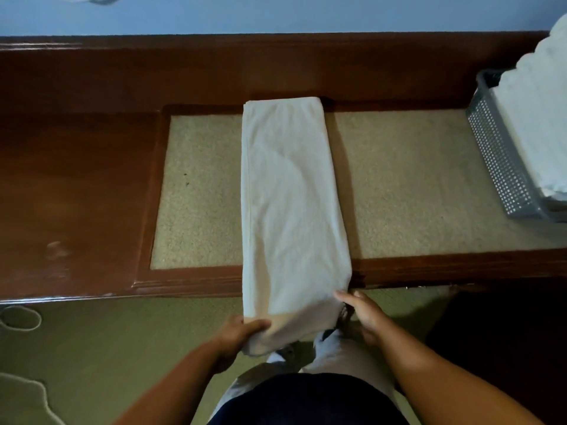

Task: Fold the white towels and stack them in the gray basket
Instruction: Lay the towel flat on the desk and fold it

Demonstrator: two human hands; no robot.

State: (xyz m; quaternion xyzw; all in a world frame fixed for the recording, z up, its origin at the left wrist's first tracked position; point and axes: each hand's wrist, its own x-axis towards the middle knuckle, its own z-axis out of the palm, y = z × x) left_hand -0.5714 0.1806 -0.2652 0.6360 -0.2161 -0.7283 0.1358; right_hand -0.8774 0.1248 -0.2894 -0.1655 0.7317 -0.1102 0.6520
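Holding the near end of the long white towel (288,191), left hand (242,332) curling round its left corner, right hand (363,314) touching the right corner with its thumb, grip hard to tell, towel stretching away from both hands over the table (76,179), gray basket (497,161) sitting far off beyond the right hand.

Dark navy shirt (306,397), light grey trousers (343,354).

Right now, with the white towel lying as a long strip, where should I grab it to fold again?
Probably the white towel by its near end, at both corners, from your side: it overhangs the table edge and runs away from you.
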